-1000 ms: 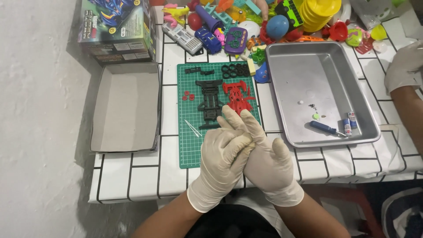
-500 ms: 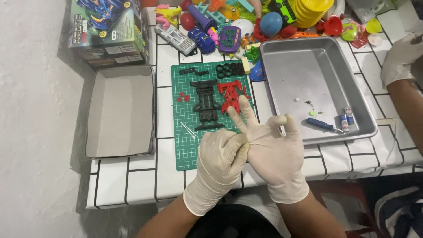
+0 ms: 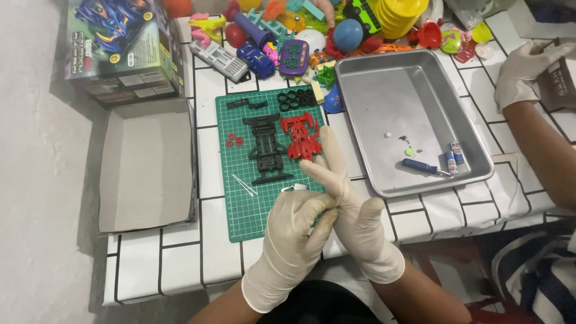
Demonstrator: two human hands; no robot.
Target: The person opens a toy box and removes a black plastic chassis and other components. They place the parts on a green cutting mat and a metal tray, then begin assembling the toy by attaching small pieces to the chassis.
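Both my hands wear white gloves and meet over the near edge of a green cutting mat [image 3: 240,210]. My right hand [image 3: 351,210] is held upright with its fingers stretched out and holds nothing. The fingers of my left hand [image 3: 294,237] are closed on the right hand's glove near the thumb. On the mat beyond them lie a black car chassis [image 3: 267,147], a red car body [image 3: 300,135], several black tyres [image 3: 297,98], small red parts [image 3: 234,141] and thin white sticks [image 3: 243,183].
A metal tray [image 3: 384,90] on the right holds a blue screwdriver [image 3: 423,167] and two small batteries [image 3: 453,157]. An open empty box [image 3: 147,165] and a printed kit box [image 3: 123,48] stand left. Toys [image 3: 312,30] crowd the back. Another person's gloved hand [image 3: 522,66] is far right.
My right hand has straightened its fingers upward. My left hand has slid down to the base of the right hand and closed on its glove. The parts on the mat have not moved.
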